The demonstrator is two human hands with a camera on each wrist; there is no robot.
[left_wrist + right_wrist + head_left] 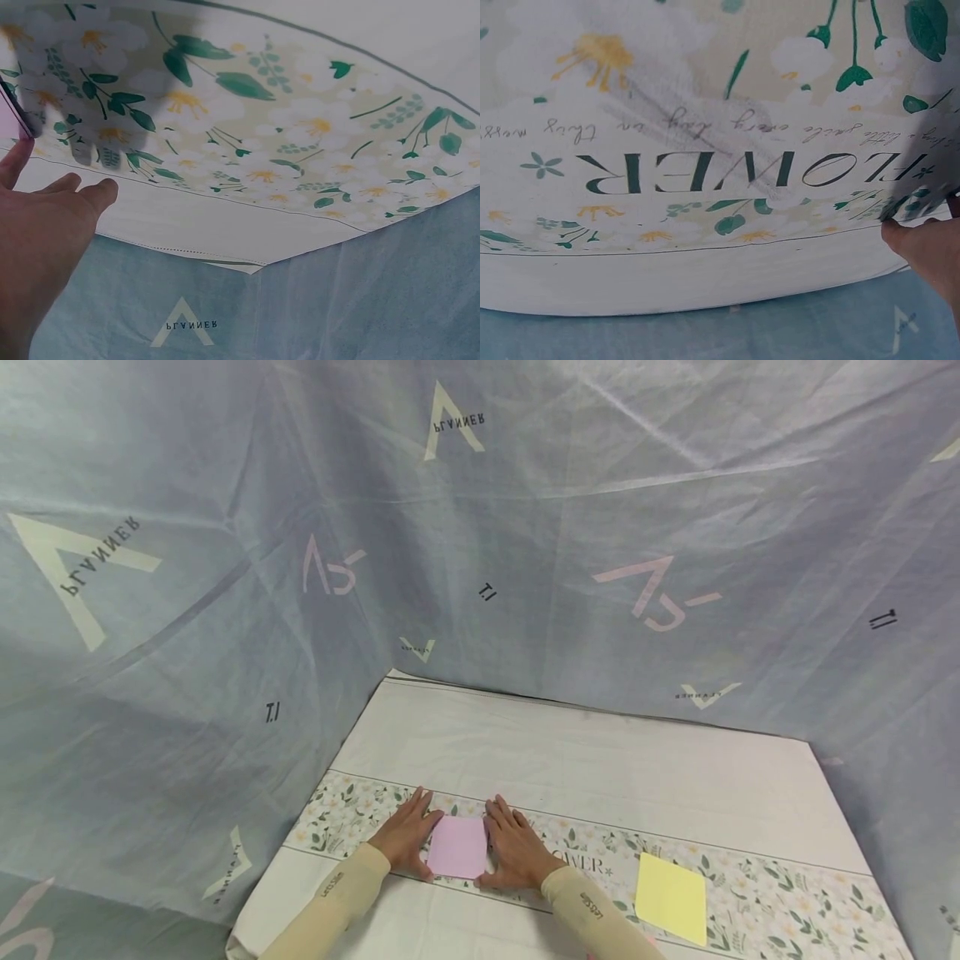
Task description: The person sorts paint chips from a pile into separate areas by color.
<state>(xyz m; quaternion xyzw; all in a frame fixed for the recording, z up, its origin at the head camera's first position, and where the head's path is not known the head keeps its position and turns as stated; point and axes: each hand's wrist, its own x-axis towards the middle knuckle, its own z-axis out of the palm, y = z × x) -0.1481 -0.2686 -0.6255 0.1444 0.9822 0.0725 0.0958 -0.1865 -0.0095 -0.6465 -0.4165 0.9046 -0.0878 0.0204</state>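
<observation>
A pink square sheet (457, 847) with rounded corners lies between the two hands over the floral band of the cloth. My left hand (405, 837) holds its left side, with the thumb at the near corner and a finger at the far corner. The right hand (517, 853) holds the opposite side in the same manner. In the left wrist view, a corner of the pink sheet (10, 120) shows beside a fingertip, the other fingers stretched out over their shadow. Only part of the right hand (930, 244) enters the right wrist view, at its right edge.
A yellow sheet (671, 898) lies on the floral band to the right. A bit of pink (651, 939) peeks out by the right forearm. The white cloth (570, 747) covers the table, and grey-blue printed curtains (525, 527) hang behind and at both sides.
</observation>
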